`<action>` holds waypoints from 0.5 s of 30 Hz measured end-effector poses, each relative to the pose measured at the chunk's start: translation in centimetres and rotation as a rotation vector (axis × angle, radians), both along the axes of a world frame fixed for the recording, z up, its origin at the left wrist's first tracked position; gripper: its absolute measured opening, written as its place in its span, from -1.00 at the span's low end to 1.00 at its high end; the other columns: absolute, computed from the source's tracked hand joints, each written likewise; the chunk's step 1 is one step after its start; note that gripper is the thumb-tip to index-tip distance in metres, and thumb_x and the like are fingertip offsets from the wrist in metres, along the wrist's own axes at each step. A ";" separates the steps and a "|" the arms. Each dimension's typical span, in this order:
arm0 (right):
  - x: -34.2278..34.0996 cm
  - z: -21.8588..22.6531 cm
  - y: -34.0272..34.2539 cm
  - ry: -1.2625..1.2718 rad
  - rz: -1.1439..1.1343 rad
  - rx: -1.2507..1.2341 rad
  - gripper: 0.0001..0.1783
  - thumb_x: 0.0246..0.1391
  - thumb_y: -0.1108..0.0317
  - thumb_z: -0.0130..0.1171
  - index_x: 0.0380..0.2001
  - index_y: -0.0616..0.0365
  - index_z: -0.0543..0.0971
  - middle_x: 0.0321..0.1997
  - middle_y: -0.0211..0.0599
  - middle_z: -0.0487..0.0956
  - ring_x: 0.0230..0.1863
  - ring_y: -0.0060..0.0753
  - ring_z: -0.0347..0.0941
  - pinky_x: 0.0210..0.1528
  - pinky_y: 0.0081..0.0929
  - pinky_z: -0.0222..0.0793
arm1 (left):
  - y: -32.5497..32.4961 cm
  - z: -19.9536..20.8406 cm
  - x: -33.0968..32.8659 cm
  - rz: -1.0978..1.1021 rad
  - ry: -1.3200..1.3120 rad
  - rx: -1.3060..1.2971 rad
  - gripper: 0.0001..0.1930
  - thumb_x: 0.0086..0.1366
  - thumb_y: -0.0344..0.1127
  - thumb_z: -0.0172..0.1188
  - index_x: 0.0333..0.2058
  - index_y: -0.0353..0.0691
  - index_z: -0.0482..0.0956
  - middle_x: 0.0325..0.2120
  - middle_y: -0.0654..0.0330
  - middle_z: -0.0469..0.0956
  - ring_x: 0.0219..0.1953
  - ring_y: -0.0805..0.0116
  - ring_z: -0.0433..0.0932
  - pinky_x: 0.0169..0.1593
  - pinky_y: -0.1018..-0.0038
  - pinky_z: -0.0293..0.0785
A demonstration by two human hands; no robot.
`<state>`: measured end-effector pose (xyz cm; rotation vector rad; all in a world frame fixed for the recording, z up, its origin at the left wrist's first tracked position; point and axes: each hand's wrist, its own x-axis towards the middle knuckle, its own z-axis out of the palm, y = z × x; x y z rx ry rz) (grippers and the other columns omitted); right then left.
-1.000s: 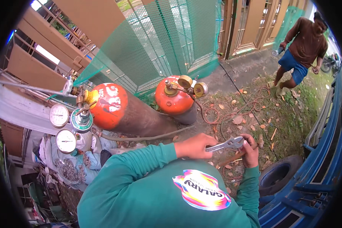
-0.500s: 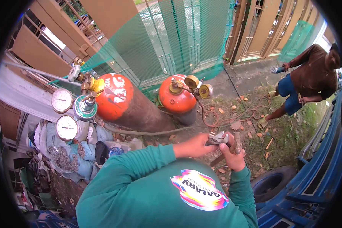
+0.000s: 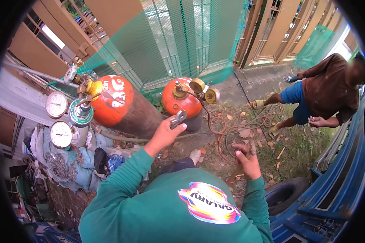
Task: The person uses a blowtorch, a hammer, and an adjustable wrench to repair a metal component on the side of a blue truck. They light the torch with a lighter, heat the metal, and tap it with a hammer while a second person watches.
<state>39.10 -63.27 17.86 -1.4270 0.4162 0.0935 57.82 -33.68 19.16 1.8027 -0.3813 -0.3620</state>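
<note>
Leaf-littered ground [image 3: 247, 133] carries two red steel gas cylinders [image 3: 121, 106]; left hand [image 3: 165, 133] grips a small metal wrench [image 3: 177, 118], right hand [image 3: 246, 161] clutches a brown torch handle [image 3: 252, 150].

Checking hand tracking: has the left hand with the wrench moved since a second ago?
Yes. The left hand carried the wrench away from the right hand, up toward the smaller red cylinder.

Our left hand [image 3: 163, 133] with small metal wrench [image 3: 177, 118] sits between big red steel cylinder [image 3: 121, 103] at left and smaller red cylinder [image 3: 182, 101] behind. Our right hand [image 3: 247, 160] lies right, over coiled hose [image 3: 247, 125]. Black tyre [image 3: 286, 194] further right; another person [image 3: 324, 93] beyond.
</note>
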 end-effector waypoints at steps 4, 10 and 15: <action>1.9 -1.0 -1.2 0.027 -0.009 0.019 -0.74 0.26 0.36 0.07 -0.08 0.25 0.61 -0.48 -0.52 0.44 -0.51 -0.67 0.28 -0.45 -0.62 0.21 | 0.7 0.4 1.6 0.089 0.194 -0.030 -0.59 0.33 -0.28 0.26 0.13 -0.20 0.53 -0.56 0.54 0.37 -0.56 0.73 0.25 -0.48 0.65 0.20; 8.1 -2.1 -5.0 0.071 -0.058 0.100 -0.68 0.32 0.28 0.04 -0.08 0.31 0.61 -0.42 -0.41 0.55 -0.60 -0.68 0.26 -0.55 -0.66 0.18 | -0.2 -0.2 4.1 0.044 0.165 0.005 -0.40 0.32 -0.21 0.27 0.26 -0.31 0.33 0.01 0.20 0.55 0.03 0.46 0.48 0.13 0.46 0.38; 16.6 -2.0 -7.3 0.208 0.024 0.106 -0.54 0.34 0.10 0.01 -0.05 0.36 0.57 -0.35 -0.33 0.61 -0.67 -0.65 0.20 -0.62 -0.61 0.15 | -0.4 -0.1 5.5 0.097 0.130 -0.072 -0.39 0.38 -0.16 0.19 0.28 -0.37 0.29 0.06 0.09 0.51 0.09 0.37 0.47 0.18 0.41 0.36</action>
